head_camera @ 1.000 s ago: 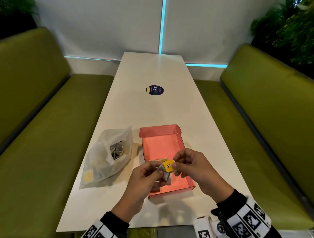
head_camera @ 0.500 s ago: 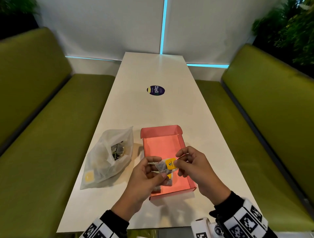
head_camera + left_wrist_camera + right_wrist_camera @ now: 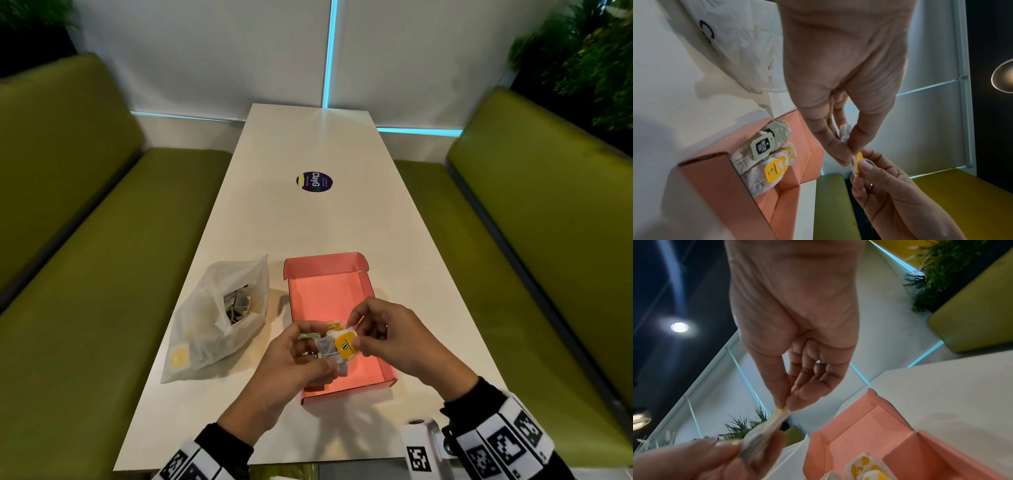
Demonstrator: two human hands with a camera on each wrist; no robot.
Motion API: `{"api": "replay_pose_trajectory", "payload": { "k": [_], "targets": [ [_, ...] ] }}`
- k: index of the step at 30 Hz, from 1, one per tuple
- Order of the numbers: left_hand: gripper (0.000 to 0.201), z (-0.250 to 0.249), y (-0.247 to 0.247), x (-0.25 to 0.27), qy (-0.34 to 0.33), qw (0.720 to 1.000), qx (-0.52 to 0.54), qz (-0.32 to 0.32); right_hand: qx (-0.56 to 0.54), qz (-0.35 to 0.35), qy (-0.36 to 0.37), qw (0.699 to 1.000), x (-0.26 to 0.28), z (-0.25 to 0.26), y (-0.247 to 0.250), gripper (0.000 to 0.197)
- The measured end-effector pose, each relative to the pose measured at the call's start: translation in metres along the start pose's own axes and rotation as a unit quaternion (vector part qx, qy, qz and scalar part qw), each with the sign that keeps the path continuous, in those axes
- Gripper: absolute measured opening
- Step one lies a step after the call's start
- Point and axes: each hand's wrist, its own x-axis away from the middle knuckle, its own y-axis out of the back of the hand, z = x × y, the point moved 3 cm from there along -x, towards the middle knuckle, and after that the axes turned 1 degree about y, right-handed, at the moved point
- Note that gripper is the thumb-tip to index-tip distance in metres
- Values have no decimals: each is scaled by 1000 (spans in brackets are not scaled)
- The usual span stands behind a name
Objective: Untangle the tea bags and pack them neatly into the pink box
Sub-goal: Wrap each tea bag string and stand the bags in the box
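- Tea bag with yellow tag held above the near end of the pink box, between both hands.
- Left hand: fingers curled, thumb and forefinger clamped on the grey pouch of the tea bag; a green-tagged bag shows just behind its fingers.
- Right hand: thumb and forefinger pinched together on the edge of the yellow tag, other fingers loosely curled; a ring shows on one finger in the wrist views.
- Pink box open on the white bench, lid flap standing at the far end.
- Packed tea bags lie side by side at the near end of the box: several with yellow tags, one with a dark-printed pale green tag on top.
- White plastic bag lies on the bench just left of the box, mouth open, more tea bags visible inside.
- Round dark sticker farther up the bench; green seats on both sides.
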Motion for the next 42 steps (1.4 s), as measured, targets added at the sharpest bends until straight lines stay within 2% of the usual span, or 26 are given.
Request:
{"api": "replay_pose_trajectory", "payload": {
  "k": [6, 8, 10, 12, 16, 18, 20, 21, 23, 26, 30, 34, 38, 42],
  "targets": [
    [25, 3, 1, -2, 0, 999, -2, -43, -9, -26, -24, 999, -2, -6, -1, 19],
    [23, 3, 1, -3, -1, 999, -8, -52, -43, -34, -47, 997, -3, -9, -2, 23],
    [23, 4, 1, -2, -3, 998, -14, -54, -78, -13, -72, 994, -4, -14, -7, 27],
    [24, 5, 0, -3, -3, 998, -19, -58, -71, -1, -81, 994, -6, -17, -14, 20],
    [22, 8, 4, -4, 2, 996, -26, -90, -58, -42, -67, 995, -8, -20, -15, 7],
    [20, 11, 13, -6, -2, 990, -53, -127, -1, -67, -40, 997, -10, -22, -11, 10],
    [17, 18, 23, -9, -15, 980, -122, -159, 114, -85, -14, 990, -12, -26, -4, 4],
    [16, 21, 28, -10, -26, 969, -173, -174, 179, -71, -6, 981, -12, -28, -3, 5],
    [18, 25, 33, -8, -43, 940, -280, -190, 284, 4, -11, 959, -12, -35, -9, 12],
    [27, 32, 32, -6, -17, 914, -371, -167, 344, 95, -30, 934, -14, -44, -24, 14],
    [47, 43, 32, -8, 28, 894, -426, -134, 372, 109, -45, 921, -25, -49, -42, 12],
    [61, 49, 34, -10, 41, 894, -429, -122, 383, 72, -54, 919, -35, -52, -51, 16],
    [63, 51, 35, -11, 39, 893, -432, -118, 392, 39, -21, 919, -40, -51, -57, 21],
    [66, 52, 34, -12, 42, 897, -423, -123, 332, -15, -36, 942, -35, -55, -49, 28]
  ]
}}
